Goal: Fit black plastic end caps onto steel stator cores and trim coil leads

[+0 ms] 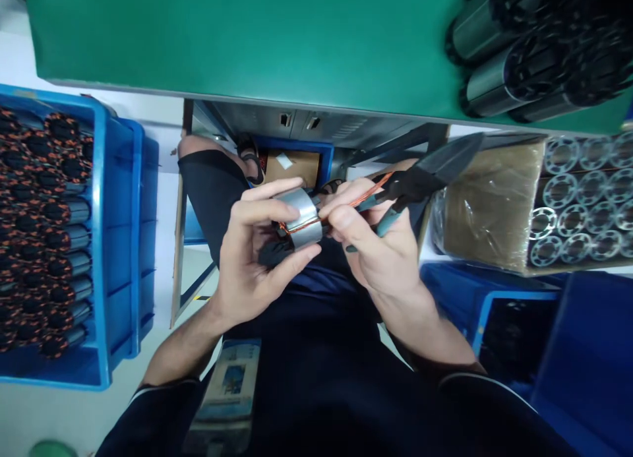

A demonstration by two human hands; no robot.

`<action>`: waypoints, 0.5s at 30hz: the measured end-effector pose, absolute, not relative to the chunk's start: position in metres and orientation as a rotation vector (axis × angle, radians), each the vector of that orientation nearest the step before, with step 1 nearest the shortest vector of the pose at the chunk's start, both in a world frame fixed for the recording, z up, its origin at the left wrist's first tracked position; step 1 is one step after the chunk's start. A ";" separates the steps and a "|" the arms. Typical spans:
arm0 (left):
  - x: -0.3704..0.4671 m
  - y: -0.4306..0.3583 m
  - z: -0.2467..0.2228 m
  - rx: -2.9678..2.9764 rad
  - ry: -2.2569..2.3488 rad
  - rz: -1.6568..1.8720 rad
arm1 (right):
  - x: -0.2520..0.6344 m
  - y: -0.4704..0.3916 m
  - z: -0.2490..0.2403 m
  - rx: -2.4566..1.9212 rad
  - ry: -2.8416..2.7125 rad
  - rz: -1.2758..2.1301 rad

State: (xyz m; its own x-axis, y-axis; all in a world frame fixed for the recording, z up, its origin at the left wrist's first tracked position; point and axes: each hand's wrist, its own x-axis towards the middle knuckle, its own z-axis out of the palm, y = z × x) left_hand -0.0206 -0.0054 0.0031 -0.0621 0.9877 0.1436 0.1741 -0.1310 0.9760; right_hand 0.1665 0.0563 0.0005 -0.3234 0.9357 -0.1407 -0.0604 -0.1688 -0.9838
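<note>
My left hand point(257, 246) is closed around a silver motor stator point(307, 229) with black end parts, held above my lap. Copper wire point(368, 194) runs across the stator's side and up to the right through the fingers of my right hand point(373, 236). That hand pinches the wire close to the stator with thumb and forefinger. Tucked in the same hand is a pair of pliers point(420, 183) with green handles and dark jaws, pointing up and to the right. Part of the handles is hidden by the fingers.
A green table point(247, 35) lies ahead, with several unwound stators point(494, 81) at its right. On the left a blue crate point(101, 246) holds many wound stators point(64, 246). To the right are a plastic-wrapped carton point(487, 206) of metal rings point(573, 219) and a blue bin point(482, 312).
</note>
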 end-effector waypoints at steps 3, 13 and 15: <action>-0.016 -0.009 -0.006 1.222 1.214 1.256 | 0.162 0.050 0.002 -1.059 -1.306 1.611; -0.007 -0.008 -0.020 0.983 1.308 1.173 | 0.178 0.041 0.017 -1.263 -1.565 1.396; -0.012 -0.006 -0.022 1.036 1.393 1.183 | 0.192 0.037 0.019 -1.272 -1.758 1.314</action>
State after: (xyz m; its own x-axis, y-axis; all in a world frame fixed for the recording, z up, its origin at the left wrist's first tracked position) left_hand -0.0118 -0.0065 -0.0216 -0.1392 0.9781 -0.1545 0.0062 0.1569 0.9876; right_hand 0.1922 0.0366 0.0191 -0.3641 0.9280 -0.0787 0.3383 0.0530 -0.9395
